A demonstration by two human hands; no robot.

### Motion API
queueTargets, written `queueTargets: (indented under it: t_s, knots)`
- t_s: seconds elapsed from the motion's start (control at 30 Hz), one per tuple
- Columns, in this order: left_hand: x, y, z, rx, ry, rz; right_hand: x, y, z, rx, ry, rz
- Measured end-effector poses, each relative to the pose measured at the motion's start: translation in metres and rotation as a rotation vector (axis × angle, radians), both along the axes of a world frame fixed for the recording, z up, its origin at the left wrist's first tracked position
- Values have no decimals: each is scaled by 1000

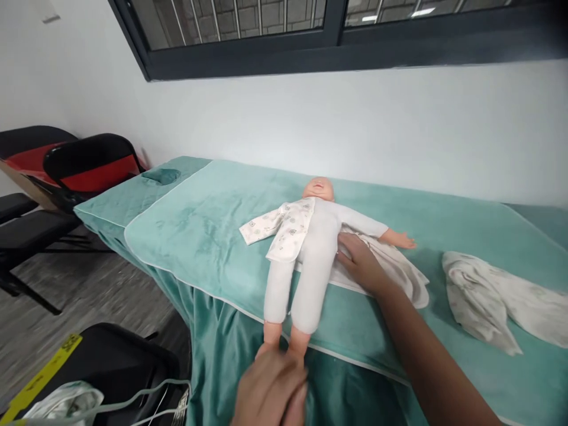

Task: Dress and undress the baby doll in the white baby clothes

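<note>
A baby doll [320, 236] with a white cloth body lies on its back, head towards the wall. One sleeve of a white printed baby shirt [293, 222] is on the arm at the left; the shirt's other half [402, 269] lies spread beneath the bare-sleeved arm at the right. At the doll's hip, my right hand [361, 260] has its fingers drawn together over the shirt; what they pinch is hidden. My left hand [270, 390] is over the doll's feet, its fingers smeared by motion, so its grip does not show.
A green padded bed cover [213, 225] carries the doll. Crumpled printed cloth [483, 296] lies at the right. Black chairs [95, 160] stand left; a nearer black seat [128, 355] has a cloth [71, 399] and a pale cable [146, 390]. A wall and window are behind.
</note>
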State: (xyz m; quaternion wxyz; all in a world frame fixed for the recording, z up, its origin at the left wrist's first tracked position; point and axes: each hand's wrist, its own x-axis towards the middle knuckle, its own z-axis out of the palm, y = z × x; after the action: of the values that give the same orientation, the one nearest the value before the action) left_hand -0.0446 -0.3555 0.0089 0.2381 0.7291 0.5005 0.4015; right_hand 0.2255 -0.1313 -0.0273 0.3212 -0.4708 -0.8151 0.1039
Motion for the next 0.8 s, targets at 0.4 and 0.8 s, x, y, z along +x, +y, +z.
queueTargets:
  t_s: [0.4,0.8]
  knots:
    - [168,262,52,275,871,-407,49,-44,10,78,-495,-512]
    - [150,314,78,223,930,-386,71,-20,10,-86,-331,-601]
